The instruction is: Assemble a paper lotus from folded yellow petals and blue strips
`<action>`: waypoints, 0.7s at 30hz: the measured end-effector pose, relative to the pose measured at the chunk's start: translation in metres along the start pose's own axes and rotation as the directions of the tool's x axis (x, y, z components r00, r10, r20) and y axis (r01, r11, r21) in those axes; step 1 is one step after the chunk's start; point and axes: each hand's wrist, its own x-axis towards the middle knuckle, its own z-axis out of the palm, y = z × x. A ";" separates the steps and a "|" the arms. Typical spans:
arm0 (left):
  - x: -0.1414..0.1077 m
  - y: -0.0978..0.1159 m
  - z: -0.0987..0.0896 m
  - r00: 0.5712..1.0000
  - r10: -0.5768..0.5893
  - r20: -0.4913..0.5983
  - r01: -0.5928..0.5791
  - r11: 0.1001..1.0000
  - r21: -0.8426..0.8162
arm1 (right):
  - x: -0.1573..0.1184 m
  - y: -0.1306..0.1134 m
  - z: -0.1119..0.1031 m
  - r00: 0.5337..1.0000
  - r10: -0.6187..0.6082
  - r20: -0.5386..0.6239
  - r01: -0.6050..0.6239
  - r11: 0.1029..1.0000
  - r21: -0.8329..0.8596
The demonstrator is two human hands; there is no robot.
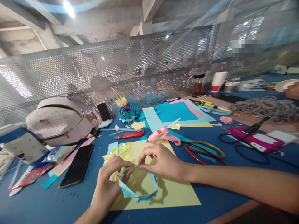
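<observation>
Nearest the camera is a ring of folded light-blue paper point(139, 197), its pointed facets facing out, raised over a pale yellow sheet point(179, 196) on the blue desk point(77, 205). The left hand point(109, 175) is nearly closed, thumb and fingers gripping the ring at its 10 o'clock edge. The right hand point(163, 161) has thumb and forefinger pinched together on the ring at 12 o'clock.

The step in hand looks like adjusting the folds there; it would go best with light, even pressure from the fingertips, the left hand steadying the band so the ring keeps round and its points stay uncrushed.

Outward from the ring, yellow folded-paper points point(119, 151) lie at 11 o'clock, a red-handled utility knife point(133, 134) at 12, a pink glue gun point(161, 135) at 1, and scissors with red and yellow handles point(203, 151) at 2. A black phone point(77, 166) lies towards 9.

At 10 o'clock, a blue-and-white snack packet point(59, 153) carries blue lettering that seems to start with "A"; the rest is too blurred to read.
</observation>
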 end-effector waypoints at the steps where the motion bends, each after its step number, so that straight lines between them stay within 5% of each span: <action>1: 0.000 0.000 0.000 1.000 0.000 0.001 0.000 1.000 0.000 | 0.000 0.000 0.000 1.000 0.011 0.005 -0.011 1.000 0.001; 21: 0.001 0.002 0.001 0.998 -0.062 0.013 0.062 0.998 -0.007 | 0.000 0.000 -0.001 1.000 0.012 0.018 -0.012 1.000 0.002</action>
